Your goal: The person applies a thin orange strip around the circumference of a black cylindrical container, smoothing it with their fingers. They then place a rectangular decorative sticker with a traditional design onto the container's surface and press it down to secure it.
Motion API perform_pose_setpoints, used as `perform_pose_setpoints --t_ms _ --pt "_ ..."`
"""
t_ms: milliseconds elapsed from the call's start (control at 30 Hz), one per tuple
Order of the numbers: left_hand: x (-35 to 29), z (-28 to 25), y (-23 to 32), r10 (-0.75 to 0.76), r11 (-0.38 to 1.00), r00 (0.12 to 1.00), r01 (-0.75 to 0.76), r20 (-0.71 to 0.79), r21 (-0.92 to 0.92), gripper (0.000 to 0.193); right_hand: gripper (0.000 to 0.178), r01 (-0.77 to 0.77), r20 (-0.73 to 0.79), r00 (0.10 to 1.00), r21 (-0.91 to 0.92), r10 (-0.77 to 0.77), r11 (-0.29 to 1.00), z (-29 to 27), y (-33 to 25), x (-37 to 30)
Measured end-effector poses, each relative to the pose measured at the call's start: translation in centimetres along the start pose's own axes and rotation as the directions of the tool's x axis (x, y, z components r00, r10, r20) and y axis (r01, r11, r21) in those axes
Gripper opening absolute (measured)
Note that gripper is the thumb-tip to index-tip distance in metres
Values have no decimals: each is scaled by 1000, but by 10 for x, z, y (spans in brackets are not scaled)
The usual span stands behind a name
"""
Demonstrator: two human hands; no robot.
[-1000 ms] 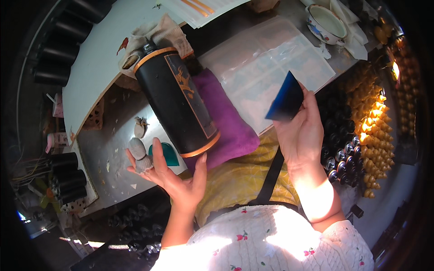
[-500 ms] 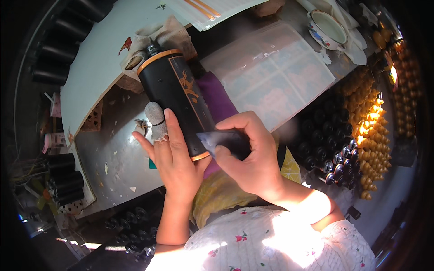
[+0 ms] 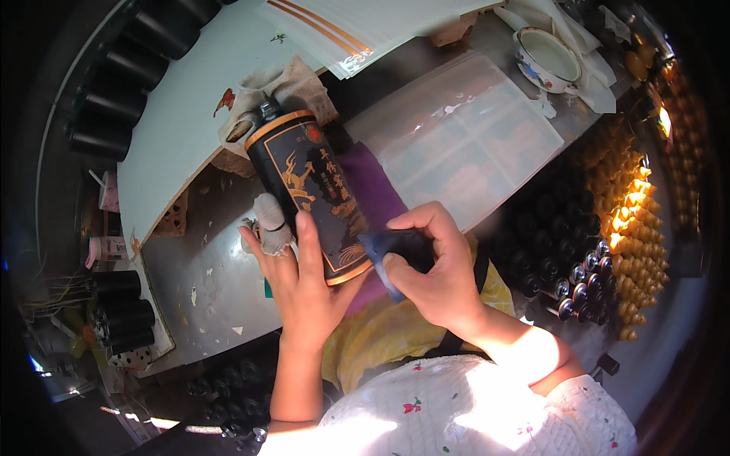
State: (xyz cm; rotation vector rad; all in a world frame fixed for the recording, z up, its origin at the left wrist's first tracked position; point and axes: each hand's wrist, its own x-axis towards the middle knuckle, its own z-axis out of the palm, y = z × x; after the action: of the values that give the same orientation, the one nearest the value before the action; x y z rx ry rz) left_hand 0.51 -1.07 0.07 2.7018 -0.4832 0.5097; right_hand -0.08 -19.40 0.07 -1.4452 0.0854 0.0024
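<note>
The black bottle (image 3: 319,199), likely rigid, smooth and heavy, lies between the hands and is best held at base and side, where the left hand (image 3: 308,298) rests half-open, fingers spread, while the right hand (image 3: 441,283) pinches a presumably flexible blue scraper (image 3: 405,247) beside its lower end.

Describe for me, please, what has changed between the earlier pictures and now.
The black bottle has been turned about its length, bringing its gold-decorated panel to face up. The right hand, with the blue scraper, has swung left to the bottle's lower end; the left hand has moved up along the bottle's left edge. The scraper stayed in hand; the enamel bowl and plastic sheeting stayed in place.
</note>
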Motion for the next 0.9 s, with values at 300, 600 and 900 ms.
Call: perform_pose_setpoints --t_ms 300,600,900 --pt "-23 9 -19 -185 950 982 190 44 -250 106 30 11 -8 1000 -28 -11 1000 -4 1 3" --pt "-18 13 -24 -43 973 997 28 -58 -230 98 31 -24 11 1000 -44 25 999 -6 -2 2" --pt "16 -9 6 135 947 989 -148 63 285 98 28 -15 -14 1000 -41 15 999 -9 1 1"
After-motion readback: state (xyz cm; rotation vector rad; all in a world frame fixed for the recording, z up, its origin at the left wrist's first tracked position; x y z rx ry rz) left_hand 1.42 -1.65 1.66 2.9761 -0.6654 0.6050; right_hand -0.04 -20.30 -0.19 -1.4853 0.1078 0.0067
